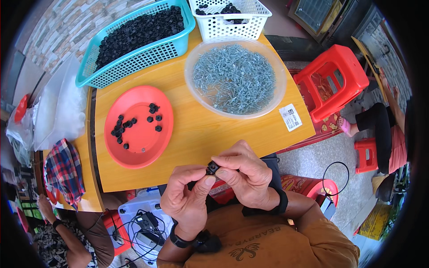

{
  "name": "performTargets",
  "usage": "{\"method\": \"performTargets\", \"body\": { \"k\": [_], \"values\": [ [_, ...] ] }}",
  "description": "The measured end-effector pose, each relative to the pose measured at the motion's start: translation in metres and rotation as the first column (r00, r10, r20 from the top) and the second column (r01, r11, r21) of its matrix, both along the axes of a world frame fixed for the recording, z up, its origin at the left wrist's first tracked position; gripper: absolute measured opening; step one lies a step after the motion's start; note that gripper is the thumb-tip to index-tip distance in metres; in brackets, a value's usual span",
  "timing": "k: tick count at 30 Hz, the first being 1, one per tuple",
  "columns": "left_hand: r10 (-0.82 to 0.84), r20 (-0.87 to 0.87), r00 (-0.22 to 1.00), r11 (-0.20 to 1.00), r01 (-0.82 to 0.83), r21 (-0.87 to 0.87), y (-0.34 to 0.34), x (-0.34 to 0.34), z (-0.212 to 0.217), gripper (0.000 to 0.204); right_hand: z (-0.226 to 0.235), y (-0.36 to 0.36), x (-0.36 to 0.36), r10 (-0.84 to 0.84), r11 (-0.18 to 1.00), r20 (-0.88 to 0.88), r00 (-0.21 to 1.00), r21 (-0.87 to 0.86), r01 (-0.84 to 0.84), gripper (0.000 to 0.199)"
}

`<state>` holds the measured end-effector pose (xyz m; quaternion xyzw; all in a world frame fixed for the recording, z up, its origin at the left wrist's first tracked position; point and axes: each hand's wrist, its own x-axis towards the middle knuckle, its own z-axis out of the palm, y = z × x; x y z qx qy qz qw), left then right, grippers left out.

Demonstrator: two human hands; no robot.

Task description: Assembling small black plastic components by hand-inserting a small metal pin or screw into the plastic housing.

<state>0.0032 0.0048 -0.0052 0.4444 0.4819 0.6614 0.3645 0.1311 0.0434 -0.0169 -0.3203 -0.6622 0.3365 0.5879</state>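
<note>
My left hand (187,196) and my right hand (243,176) meet just below the near edge of the wooden table (196,134). Between their fingertips they pinch one small black plastic piece (212,168). Whether a screw is in it is hidden by my fingers. A red plate (140,143) to the upper left carries several loose black pieces (134,123). A clear round bowl (275,96) farther back holds a heap of silver screws (234,78).
A teal basket (134,62) full of black pieces and a white basket (230,24) stand at the table's far side. Red plastic stools (333,80) and a seated person (384,129) are at the right. Another person (67,236) sits lower left, near a checked cloth (62,172).
</note>
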Motion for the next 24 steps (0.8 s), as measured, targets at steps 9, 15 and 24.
{"method": "performTargets", "body": {
  "k": [9, 15, 24],
  "values": [
    [0.031, -0.457, 0.889, 0.990, 0.034, 0.133, 0.003, -0.005, 0.007, 0.018, -0.005, -0.001, 0.004, 0.028, 0.999, 0.037, 0.999, 0.027, -0.029, 0.021],
    [0.046, -0.533, 0.845, 0.983, 0.056, 0.173, 0.004, -0.007, 0.006, 0.018, -0.006, 0.001, 0.003, 0.052, 0.998, 0.043, 0.998, 0.037, -0.054, 0.021],
    [0.051, -0.321, 0.946, 0.992, -0.011, 0.127, 0.003, -0.002, -0.005, 0.017, -0.005, 0.002, 0.000, 0.024, 0.996, 0.070, 0.997, 0.083, -0.030, 0.018]
  ]
}}
